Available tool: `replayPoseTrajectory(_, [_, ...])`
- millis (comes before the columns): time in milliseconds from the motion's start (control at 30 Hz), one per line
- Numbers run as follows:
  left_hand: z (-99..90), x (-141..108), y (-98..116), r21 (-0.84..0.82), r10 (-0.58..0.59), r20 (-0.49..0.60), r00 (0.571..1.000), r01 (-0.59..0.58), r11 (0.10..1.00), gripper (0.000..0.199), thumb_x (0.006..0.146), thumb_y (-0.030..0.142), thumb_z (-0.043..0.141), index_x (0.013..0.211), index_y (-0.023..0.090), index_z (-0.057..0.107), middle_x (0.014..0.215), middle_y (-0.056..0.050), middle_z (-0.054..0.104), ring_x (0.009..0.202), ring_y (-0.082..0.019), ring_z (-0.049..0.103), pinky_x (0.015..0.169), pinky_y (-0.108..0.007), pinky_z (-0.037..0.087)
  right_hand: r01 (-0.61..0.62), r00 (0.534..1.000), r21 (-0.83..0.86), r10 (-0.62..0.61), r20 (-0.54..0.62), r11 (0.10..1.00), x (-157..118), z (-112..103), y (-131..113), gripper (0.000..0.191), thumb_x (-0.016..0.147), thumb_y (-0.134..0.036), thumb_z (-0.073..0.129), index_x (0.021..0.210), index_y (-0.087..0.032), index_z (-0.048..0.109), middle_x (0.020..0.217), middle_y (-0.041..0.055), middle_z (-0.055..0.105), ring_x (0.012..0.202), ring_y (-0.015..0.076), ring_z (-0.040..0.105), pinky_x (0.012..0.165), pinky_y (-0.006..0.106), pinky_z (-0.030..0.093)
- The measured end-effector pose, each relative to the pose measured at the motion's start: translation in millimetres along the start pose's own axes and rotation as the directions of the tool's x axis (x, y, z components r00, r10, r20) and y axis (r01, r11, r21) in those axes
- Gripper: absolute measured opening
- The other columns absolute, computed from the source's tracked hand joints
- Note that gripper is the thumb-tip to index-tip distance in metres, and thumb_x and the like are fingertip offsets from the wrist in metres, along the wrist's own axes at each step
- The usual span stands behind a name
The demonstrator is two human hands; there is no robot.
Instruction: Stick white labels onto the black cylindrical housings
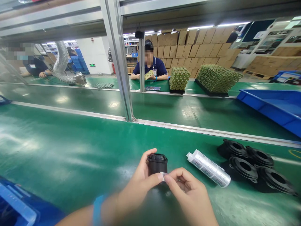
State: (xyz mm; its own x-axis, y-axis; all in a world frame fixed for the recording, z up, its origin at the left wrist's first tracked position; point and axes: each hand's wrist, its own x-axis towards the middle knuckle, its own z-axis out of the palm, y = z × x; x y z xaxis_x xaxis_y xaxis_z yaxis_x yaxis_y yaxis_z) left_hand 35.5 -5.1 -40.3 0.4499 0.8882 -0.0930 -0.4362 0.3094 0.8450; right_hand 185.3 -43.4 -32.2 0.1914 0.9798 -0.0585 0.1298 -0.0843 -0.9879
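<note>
My left hand (141,180) is wrapped round a black plastic housing (157,163), held upright above the green bench, its thumb across the front. A small whitish label (163,176) lies against the housing's front side, pinched at its right edge by the thumb and fingers of my right hand (185,188). The left thumb touches the label's other edge. To the right of my hands lies a roll of silvery printed labels (209,168). Beyond it several similar black housings (243,166) stand close together on the bench.
A blue bin (16,204) is at the lower left, and a blue tray (270,103) at the far right. An aluminium post (118,62) rises beyond my hands. Across the conveyor a person (150,66) handles a yellowish perforated piece beside stacked greenish ring parts (179,78).
</note>
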Motion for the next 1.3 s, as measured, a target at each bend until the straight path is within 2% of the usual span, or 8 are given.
replayPoseTrajectory(267, [1.0,-0.4,1.5,0.29,0.087,-0.089,0.992,-0.057,0.955,0.069,0.082,0.026,0.07,0.14,0.028,0.032,0.129,-0.008,0.053,0.113,-0.024,0.052,0.102,-0.039,0.039,0.015,0.998,-0.051,-0.012,0.065,0.999,2.9,-4.2,2.9,0.028,0.084,-0.046,0.066,0.075,-0.02,0.067,0.074,0.0018,0.067,0.07,0.0184,0.061,0.062,0.024,0.047])
replayPoseTrajectory(467, [0.7,8.4,12.7,0.132,0.157,-0.163,0.974,-0.136,0.982,0.072,0.079,0.027,0.07,0.14,0.021,0.031,0.118,-0.012,0.061,0.105,-0.024,0.058,0.092,-0.039,0.045,0.021,0.995,-0.029,-0.023,-0.097,0.999,15.3,-18.8,7.3,0.055,0.088,-0.055,0.058,0.127,-0.017,0.053,0.073,0.0025,0.068,0.068,0.02,0.063,0.063,0.028,0.053])
replayPoseTrajectory(600, [5.0,8.2,19.7,-0.09,0.064,-0.126,0.99,-0.076,0.993,0.078,0.071,0.022,0.072,0.138,0.017,0.033,0.118,-0.015,0.061,0.095,-0.022,0.061,0.084,-0.037,0.048,0.295,0.955,-0.186,-0.297,0.016,0.937,24.5,-23.8,14.2,0.06,0.086,-0.045,0.064,0.138,-0.022,0.045,0.123,0.0111,0.062,0.107,0.0269,0.061,0.081,0.036,0.056])
replayPoseTrajectory(700, [7.1,3.2,18.4,-0.132,-0.03,-0.046,0.998,0.024,0.991,0.079,0.068,0.019,0.074,0.137,0.016,0.035,0.112,-0.014,0.063,0.089,-0.021,0.062,0.079,-0.034,0.049,0.535,0.842,-0.298,-0.469,0.267,0.79,25.3,-18.7,19.6,0.076,0.083,-0.033,0.071,0.148,-0.031,0.033,0.149,0.0063,0.041,0.131,0.0293,0.043,0.106,0.045,0.043])
replayPoseTrajectory(833, [3.3,-2.3,9.4,-0.157,-0.103,0.02,0.994,0.105,0.982,0.082,0.067,0.021,0.076,0.137,0.017,0.034,0.099,-0.011,0.066,0.081,-0.018,0.062,0.067,-0.028,0.046,0.693,0.718,-0.292,-0.595,0.362,0.659,21.7,-11.1,25.2,0.07,0.089,-0.028,0.066,0.149,-0.029,0.031,0.143,0.0071,0.045,0.13,0.0287,0.041,0.107,0.045,0.04])
replayPoseTrajectory(967, [1.5,-3.7,1.2,-0.101,-0.154,0.066,0.986,0.16,0.982,0.095,0.07,0.028,0.077,0.145,0.019,0.02,0.087,-0.007,0.067,0.075,-0.018,0.061,0.067,-0.029,0.045,0.702,0.712,-0.348,-0.621,0.327,0.622,17.7,-10.9,30.4,0.067,0.09,-0.028,0.066,0.149,-0.024,0.034,0.136,0.0112,0.047,0.124,0.0307,0.044,0.1,0.044,0.045])
replayPoseTrajectory(1133, [3.1,1.3,-5.5,0.096,-0.084,-0.128,0.988,0.097,0.991,0.095,0.059,0.013,0.084,0.139,0.022,0.033,0.113,-0.008,0.061,0.096,-0.018,0.059,0.086,-0.03,0.043,0.75,0.651,-0.443,-0.668,0.361,0.491,20.7,-14.9,36.5,0.063,0.092,-0.021,0.06,0.149,-0.025,0.033,0.132,0.0122,0.047,0.124,0.0329,0.042,0.105,0.054,0.037])
replayPoseTrajectory(1300, [-0.7,7.8,-3.8,-0.108,-0.099,0.086,0.991,0.108,0.988,0.107,0.067,0.045,0.083,0.147,0.021,0.016,0.119,-0.014,0.057,0.094,-0.025,0.062,0.08,-0.036,0.045,0.671,0.733,-0.447,-0.619,0.281,0.592,27.6,-20.5,30.3,0.06,0.093,-0.037,0.064,0.146,-0.027,0.038,0.127,0.0108,0.05,0.113,0.029,0.052,0.093,0.042,0.05])
